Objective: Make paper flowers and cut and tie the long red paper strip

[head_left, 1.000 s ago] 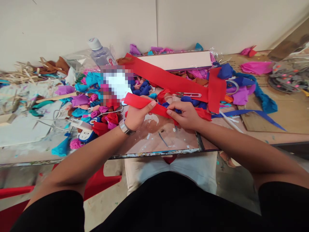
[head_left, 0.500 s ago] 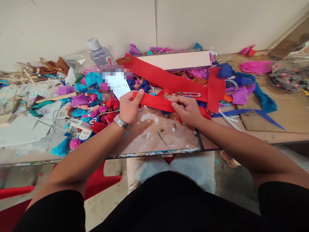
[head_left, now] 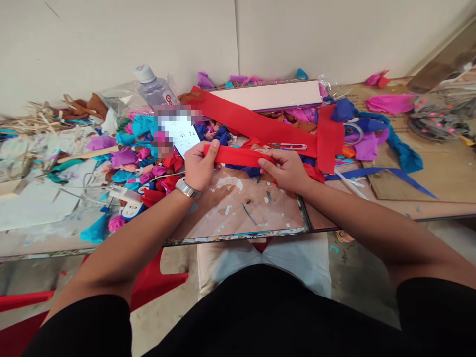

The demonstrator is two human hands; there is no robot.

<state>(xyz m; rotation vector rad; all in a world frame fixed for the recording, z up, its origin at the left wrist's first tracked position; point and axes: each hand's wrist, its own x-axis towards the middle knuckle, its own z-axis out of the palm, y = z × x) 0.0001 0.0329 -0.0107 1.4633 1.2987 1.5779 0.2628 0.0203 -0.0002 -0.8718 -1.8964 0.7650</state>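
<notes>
A red strip (head_left: 238,155), crepe paper or cloth by its look, stretches level between my two hands above the table. My left hand (head_left: 201,163) pinches its left end, thumb on top. At the other end my right hand (head_left: 284,168) is closed on the strip, thumb and fingers pressed together. Just beyond the right hand lie thread snips (head_left: 292,147) with a pinkish handle, on a long red strip (head_left: 256,119) that slants across the pile. A shorter red piece (head_left: 327,141) lies to the right of it. A lit phone (head_left: 182,136) is beyond my left hand.
Crumpled coloured pieces (head_left: 124,157) cover the table's left and middle. A bottle (head_left: 152,87) stands at the back beside a long white box (head_left: 266,95). A power strip (head_left: 132,208) with cables lies left, a tape roll (head_left: 355,134) and cardboard (head_left: 405,188) right. The table edge (head_left: 238,239) is near my lap.
The red strip between my hands has become narrower, its lower edge folded or gathered up near my right hand. The view has shifted slightly; both hands stay in nearly the same place.
</notes>
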